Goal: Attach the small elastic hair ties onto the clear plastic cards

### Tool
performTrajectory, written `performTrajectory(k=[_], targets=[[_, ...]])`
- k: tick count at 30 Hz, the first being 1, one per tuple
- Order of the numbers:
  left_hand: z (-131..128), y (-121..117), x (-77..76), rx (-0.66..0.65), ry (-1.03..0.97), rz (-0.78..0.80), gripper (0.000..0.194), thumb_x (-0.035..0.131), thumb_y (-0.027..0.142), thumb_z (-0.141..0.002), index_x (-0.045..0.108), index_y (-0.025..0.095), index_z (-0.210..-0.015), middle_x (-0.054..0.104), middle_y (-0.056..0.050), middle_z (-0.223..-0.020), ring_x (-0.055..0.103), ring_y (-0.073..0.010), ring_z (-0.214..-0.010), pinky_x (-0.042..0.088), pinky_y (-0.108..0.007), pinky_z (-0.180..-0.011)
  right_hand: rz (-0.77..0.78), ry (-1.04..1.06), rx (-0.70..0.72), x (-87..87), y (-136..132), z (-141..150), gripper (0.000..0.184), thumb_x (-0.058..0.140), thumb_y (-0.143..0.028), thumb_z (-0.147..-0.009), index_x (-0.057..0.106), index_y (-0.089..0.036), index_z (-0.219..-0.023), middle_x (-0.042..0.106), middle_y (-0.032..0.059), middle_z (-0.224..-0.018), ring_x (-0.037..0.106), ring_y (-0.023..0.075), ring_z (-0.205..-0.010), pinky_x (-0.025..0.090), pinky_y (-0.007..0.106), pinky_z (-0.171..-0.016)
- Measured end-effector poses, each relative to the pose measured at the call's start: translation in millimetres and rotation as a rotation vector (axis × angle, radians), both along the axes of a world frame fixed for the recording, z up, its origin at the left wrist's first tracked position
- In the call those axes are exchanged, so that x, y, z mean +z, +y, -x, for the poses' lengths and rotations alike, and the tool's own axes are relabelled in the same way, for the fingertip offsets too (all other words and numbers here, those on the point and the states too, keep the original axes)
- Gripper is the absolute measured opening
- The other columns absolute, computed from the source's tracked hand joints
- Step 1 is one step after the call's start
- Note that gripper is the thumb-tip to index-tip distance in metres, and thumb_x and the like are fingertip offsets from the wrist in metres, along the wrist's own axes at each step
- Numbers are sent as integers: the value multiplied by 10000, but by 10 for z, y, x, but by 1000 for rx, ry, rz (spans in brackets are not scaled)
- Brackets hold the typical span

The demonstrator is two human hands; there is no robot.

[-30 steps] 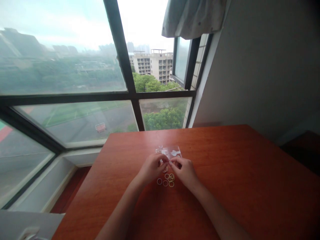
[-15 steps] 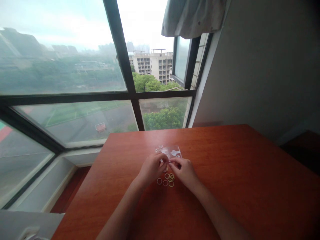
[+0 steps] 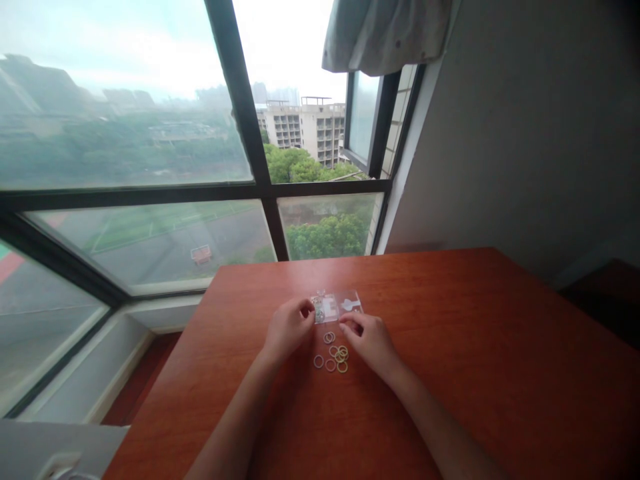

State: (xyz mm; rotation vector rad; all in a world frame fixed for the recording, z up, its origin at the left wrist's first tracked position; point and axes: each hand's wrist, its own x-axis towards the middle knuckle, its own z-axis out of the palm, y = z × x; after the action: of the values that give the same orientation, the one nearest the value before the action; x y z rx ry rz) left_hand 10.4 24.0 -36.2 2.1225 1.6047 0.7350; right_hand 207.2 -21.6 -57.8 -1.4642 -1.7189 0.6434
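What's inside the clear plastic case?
Small pieces at left, too indistinct to identify, and a whitish patch beside them. The left hand hides part of the case at its left edge.

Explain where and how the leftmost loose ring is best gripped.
The ring is probably best pinched by opposite outer edges of its band, coming from above with the left hand, the nearer one. It lies flat on the table, and a gap separates it from its neighbours.
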Motion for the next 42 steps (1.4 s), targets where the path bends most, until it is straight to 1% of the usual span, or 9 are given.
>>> performTrajectory(k=[3, 10, 17, 24, 27, 34, 42], targets=[[14, -5, 16, 1, 20, -12, 110, 557, 185, -767, 665, 172, -752, 657, -14, -714, 556, -125, -636, 360, -220, -591, 3, -6, 7, 4, 0, -2, 152, 587, -241, -798, 725, -192, -838, 613, -7, -592, 524, 129, -536, 355, 226, -548], [113, 44, 27, 23, -5, -49, 137, 551, 242, -797, 671, 178, -782, 673, -18, -757, 572, -129, -654, 387, -223, -603, 49, -68, 20, -1, 16, -37, 141, 595, -215, -779, 727, -202, -829, 626, -12, -596, 539, 130, -545, 350, 226, -550], [117, 40, 54, 22, -1, -40, 140, 551, 246, -797, 673, 180, -779, 680, -15, -761, 575, -127, -649, 388, -221, -600, 129, -134, 173, -5, 12, -155, 121, 598, -205, -774, 718, -208, -788, 688, -1, -690, 594, 132, -622, 376, 213, -583], [117, 25, 55, 31, -11, -30, 146, 550, 246, -801, 680, 179, -800, 683, -20, -777, 574, -130, -660, 387, -226, -603, 185, -175, 241, 109, -26, -201, 123, 607, -187, -755, 726, -202, -783, 664, -12, -654, 564, 112, -591, 351, 197, -548], [120, 25, 63, 27, -10, -28, 153, 553, 250, -800, 686, 177, -814, 686, -25, -789, 572, -129, -659, 387, -225, -599, 202, -178, 270, 124, -38, -197, 132, 609, -173, -747, 730, -202, -789, 658, -14, -649, 560, 107, -585, 347, 193, -543], [114, 25, 75, 13, -4, -37, 152, 549, 240, -798, 685, 172, -798, 681, -29, -773, 573, -130, -654, 391, -224, -601, 151, -166, 237, 108, -68, -112, 121, 613, -179, -759, 727, -211, -781, 657, -15, -637, 558, 116, -577, 352, 198, -545], [115, 21, 79, 8, -9, -27, 149, 557, 239, -794, 694, 179, -800, 689, -26, -776, 579, -128, -648, 398, -222, -606, 187, -176, 279, 120, -81, -178, 144, 622, -145, -717, 729, -224, -770, 613, -36, -600, 519, 100, -544, 303, 186, -502]])
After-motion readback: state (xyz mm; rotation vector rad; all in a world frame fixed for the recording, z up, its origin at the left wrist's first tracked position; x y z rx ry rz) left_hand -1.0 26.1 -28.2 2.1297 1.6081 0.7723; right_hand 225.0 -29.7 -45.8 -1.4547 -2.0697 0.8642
